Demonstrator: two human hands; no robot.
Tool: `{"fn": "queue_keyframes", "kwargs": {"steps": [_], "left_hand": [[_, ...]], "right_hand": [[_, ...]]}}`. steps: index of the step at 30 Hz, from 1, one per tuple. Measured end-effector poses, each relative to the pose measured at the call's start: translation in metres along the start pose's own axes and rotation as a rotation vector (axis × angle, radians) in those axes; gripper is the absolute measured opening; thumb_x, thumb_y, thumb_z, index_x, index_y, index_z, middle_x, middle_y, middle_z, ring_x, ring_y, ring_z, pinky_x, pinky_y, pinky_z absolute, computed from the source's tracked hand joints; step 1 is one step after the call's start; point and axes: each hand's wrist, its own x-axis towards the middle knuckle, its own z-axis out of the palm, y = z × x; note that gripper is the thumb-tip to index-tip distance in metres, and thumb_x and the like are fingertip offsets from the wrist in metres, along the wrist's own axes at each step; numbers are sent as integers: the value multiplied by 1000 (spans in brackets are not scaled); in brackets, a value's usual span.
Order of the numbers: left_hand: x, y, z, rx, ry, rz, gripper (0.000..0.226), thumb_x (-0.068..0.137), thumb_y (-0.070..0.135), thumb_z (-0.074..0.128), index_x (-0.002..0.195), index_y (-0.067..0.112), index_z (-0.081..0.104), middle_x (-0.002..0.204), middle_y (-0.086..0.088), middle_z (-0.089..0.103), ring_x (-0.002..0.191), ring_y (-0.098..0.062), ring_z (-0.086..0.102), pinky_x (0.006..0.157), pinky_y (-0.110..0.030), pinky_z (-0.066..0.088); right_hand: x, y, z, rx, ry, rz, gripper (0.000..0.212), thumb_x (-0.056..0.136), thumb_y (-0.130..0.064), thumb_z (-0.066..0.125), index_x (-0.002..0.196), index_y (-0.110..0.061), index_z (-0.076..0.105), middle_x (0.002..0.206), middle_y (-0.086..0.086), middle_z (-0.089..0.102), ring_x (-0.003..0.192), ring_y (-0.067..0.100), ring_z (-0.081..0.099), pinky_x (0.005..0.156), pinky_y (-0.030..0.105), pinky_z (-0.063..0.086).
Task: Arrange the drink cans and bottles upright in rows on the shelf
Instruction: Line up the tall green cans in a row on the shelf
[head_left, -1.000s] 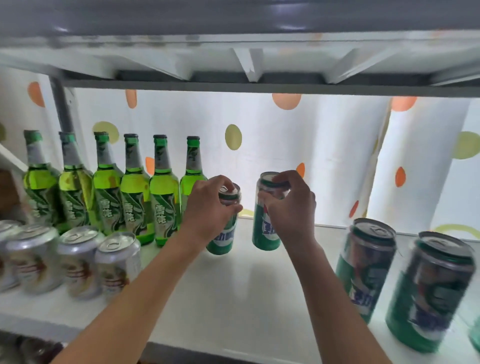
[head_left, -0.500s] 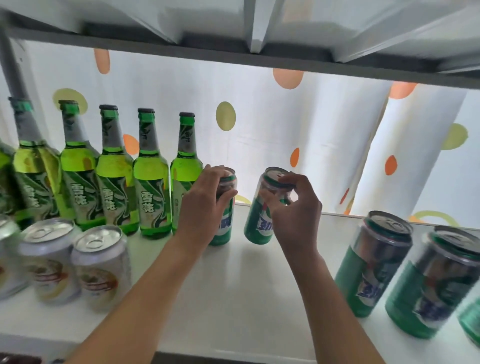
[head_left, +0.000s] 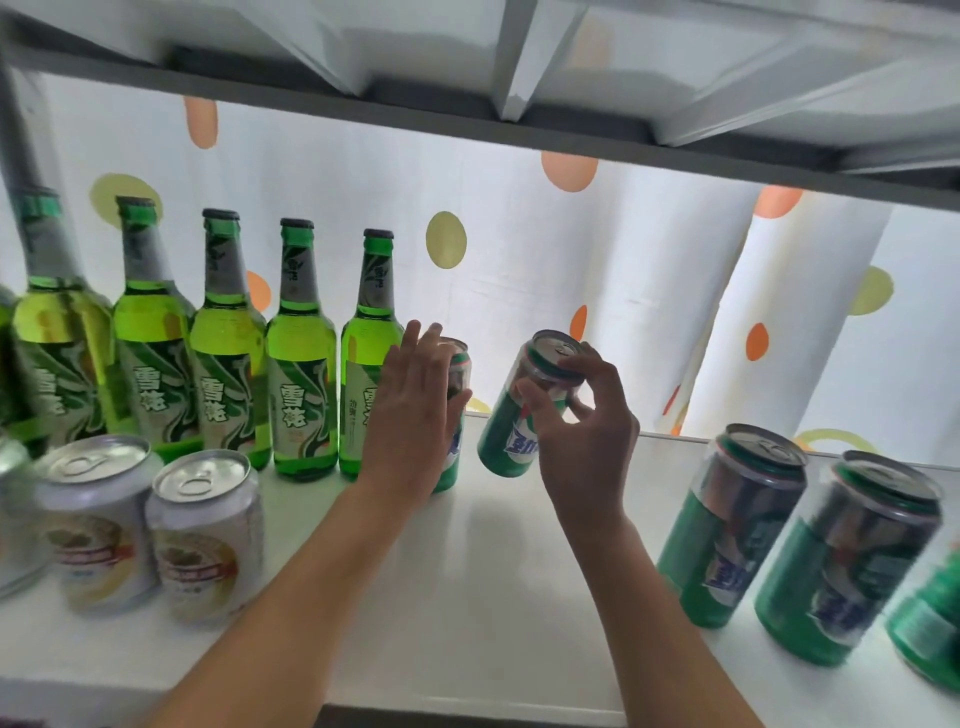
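Several green glass bottles (head_left: 304, 364) stand upright in a row at the back left of the white shelf (head_left: 467, 597). Right of the last bottle stands a green can (head_left: 458, 395), and my left hand (head_left: 415, 410) lies against its front with fingers straight. My right hand (head_left: 587, 431) grips a second green can (head_left: 519, 421) near its top; that can is tilted to the left, its base just above the shelf. White cans (head_left: 205, 535) stand at the front left.
Green cans (head_left: 732, 530) stand at the front right, another (head_left: 852, 561) beside it, and one more is cut off by the right edge. An upper shelf board (head_left: 519, 109) hangs low overhead. A dotted curtain (head_left: 571, 270) closes the back.
My left hand has loosened from gripping its can to lying flat against it. The can in my right hand has tilted further left. The view has shifted closer and to the right.
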Motion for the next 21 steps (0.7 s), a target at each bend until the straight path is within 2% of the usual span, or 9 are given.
{"fn": "queue_keyframes", "kwargs": {"steps": [4,8,11,15,18,21], "left_hand": [[-3,-2,-1,21,-4,-2,44,99,14,41,141,3,40,151,-13,37,145,-29,24,114,-49,28],[-5,-4,1,17,-27,-6,45,99,11,44,144,6,38,153,-11,35,145,-27,23,115,-47,26],[-6,-3,-1,-4,-41,-15,47,99,12,48,144,6,37,153,-11,35,145,-26,24,117,-45,24],[-3,-4,-3,-14,-62,-13,44,100,14,42,143,4,39,152,-12,36,144,-27,26,116,-46,27],[-5,0,-4,-1,-65,-3,46,100,17,39,144,4,39,152,-11,36,144,-26,26,115,-45,28],[-7,3,-3,-4,-53,17,48,97,9,46,144,3,38,153,-12,35,145,-26,25,116,-45,26]], "right_hand": [[-2,2,6,-9,-17,-42,39,77,-15,82,110,-23,64,120,-7,67,112,13,63,93,42,55],[-4,2,16,-71,-116,-85,38,77,-15,81,106,-29,61,117,-21,64,107,6,63,89,41,56],[-5,5,21,-129,-166,-104,35,76,-19,79,102,-30,58,110,-11,68,101,13,65,82,45,56],[-2,8,18,-124,-179,-39,34,78,-19,79,98,-36,57,98,-16,68,95,6,65,82,42,56],[0,10,18,-127,-226,-27,32,81,-20,77,101,-35,57,103,-15,67,97,6,64,86,41,56],[-2,12,19,-127,-309,-66,31,85,-17,72,109,-29,57,112,-13,65,103,10,64,90,42,55]]}}
